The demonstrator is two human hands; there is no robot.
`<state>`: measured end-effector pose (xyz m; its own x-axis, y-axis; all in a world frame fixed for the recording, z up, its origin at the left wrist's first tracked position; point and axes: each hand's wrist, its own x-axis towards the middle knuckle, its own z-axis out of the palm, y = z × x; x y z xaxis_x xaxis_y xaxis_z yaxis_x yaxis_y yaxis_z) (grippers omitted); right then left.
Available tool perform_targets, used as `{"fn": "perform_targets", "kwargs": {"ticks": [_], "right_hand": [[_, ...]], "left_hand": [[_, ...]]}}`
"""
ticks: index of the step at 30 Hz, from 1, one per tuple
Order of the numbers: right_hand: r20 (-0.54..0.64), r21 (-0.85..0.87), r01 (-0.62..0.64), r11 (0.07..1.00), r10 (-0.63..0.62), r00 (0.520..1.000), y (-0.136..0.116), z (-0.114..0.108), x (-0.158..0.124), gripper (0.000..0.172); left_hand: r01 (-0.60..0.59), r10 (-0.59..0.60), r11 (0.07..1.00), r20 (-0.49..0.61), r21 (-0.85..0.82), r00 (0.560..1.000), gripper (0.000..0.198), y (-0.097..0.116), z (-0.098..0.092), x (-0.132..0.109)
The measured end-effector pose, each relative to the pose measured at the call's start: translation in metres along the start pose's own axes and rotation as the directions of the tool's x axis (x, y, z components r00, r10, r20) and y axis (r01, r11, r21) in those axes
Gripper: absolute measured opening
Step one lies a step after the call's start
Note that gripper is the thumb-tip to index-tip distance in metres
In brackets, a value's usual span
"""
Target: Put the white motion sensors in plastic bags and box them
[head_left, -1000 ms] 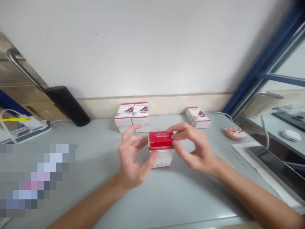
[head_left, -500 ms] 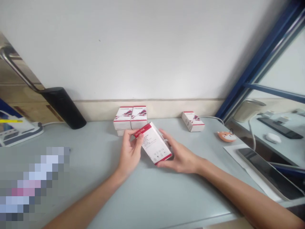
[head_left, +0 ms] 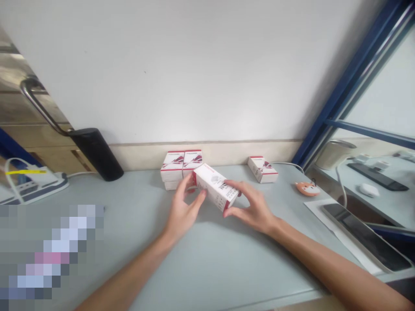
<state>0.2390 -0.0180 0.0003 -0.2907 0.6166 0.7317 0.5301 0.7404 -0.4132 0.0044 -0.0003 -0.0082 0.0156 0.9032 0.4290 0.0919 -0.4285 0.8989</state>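
A white box with red ends (head_left: 215,188) is held tilted above the table, one narrow printed side facing up. My left hand (head_left: 184,207) has its fingers and thumb at the box's left end. At the right end, my right hand (head_left: 251,205) grips it between thumb and fingers. Behind my left hand stands a stack of similar red and white boxes (head_left: 173,166) against the wall. Another such box (head_left: 263,169) lies apart, farther right.
On the grey table (head_left: 194,268), a black cylinder (head_left: 97,153) leans at the back left, near a power strip (head_left: 42,188). To the right are an orange animal-faced case (head_left: 307,188) and a phone (head_left: 366,235) on white paper (head_left: 343,233). A blurred patch covers the lower left.
The held box has been turned, so its narrow side now shows instead of the broad face marked DETECTOR. My left thumb has moved off that face to the lower edge. The view has shifted slightly.
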Motion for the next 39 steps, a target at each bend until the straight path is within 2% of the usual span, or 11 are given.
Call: {"fn": "perform_targets", "kwargs": {"ticks": [7, 11, 14, 16, 17, 18, 20, 21, 23, 27, 39], "right_hand": [[-0.028, 0.015, 0.025, 1.0, -0.025, 0.999, -0.006, 0.005, -0.009, 0.07], [-0.154, 0.014, 0.096, 0.995, -0.093, 0.984, -0.016, 0.009, 0.0, 0.074], [-0.177, -0.117, 0.137, 0.984, -0.157, 0.972, -0.032, 0.015, 0.027, 0.068], [-0.141, -0.264, 0.186, 0.947, -0.228, 0.963, -0.044, 0.025, 0.052, 0.057], [-0.079, -0.327, 0.203, 0.923, -0.241, 0.967, -0.048, 0.032, 0.065, 0.052], [-0.011, -0.384, 0.224, 0.896, -0.247, 0.969, -0.051, 0.041, 0.079, 0.047], [0.15, -0.455, 0.287, 0.843, -0.245, 0.958, -0.054, 0.062, 0.106, 0.042], [0.235, -0.47, 0.32, 0.822, -0.233, 0.944, -0.054, 0.074, 0.117, 0.04], [0.302, -0.472, 0.315, 0.823, -0.185, 0.935, -0.051, 0.096, 0.136, 0.039], [0.232, -0.464, 0.16, 0.871, -0.055, 0.971, -0.046, 0.125, 0.153, 0.04], [0.17, -0.415, 0.084, 0.906, -0.013, 0.985, -0.046, 0.135, 0.149, 0.041]], "left_hand": [[-0.005, 0.006, 1.0, -0.082, 0.008, 0.997, 0.044, -0.008, -0.007, 0.003], [-0.106, 0.12, 0.989, -0.141, 0.101, 0.983, 0.049, -0.001, -0.009, 0.009], [-0.196, 0.256, 0.954, -0.281, 0.225, 0.925, 0.05, 0.0, -0.013, 0.013], [-0.195, 0.318, 0.926, -0.387, 0.324, 0.865, 0.047, -0.005, -0.02, 0.019], [-0.162, 0.312, 0.925, -0.442, 0.345, 0.841, 0.046, -0.009, -0.024, 0.022], [-0.114, 0.273, 0.937, -0.488, 0.33, 0.829, 0.046, -0.013, -0.029, 0.026], [-0.019, 0.117, 0.983, -0.546, 0.181, 0.83, 0.045, -0.023, -0.038, 0.035], [0.006, 0.066, 0.991, -0.536, 0.132, 0.842, 0.045, -0.027, -0.041, 0.039], [0.043, -0.001, 0.997, -0.51, 0.07, 0.86, 0.046, -0.035, -0.046, 0.045], [0.09, -0.063, 0.995, -0.466, 0.037, 0.883, 0.053, -0.041, -0.046, 0.046], [0.145, -0.092, 0.984, -0.411, 0.1, 0.907, 0.053, -0.034, -0.051, 0.042]]}}
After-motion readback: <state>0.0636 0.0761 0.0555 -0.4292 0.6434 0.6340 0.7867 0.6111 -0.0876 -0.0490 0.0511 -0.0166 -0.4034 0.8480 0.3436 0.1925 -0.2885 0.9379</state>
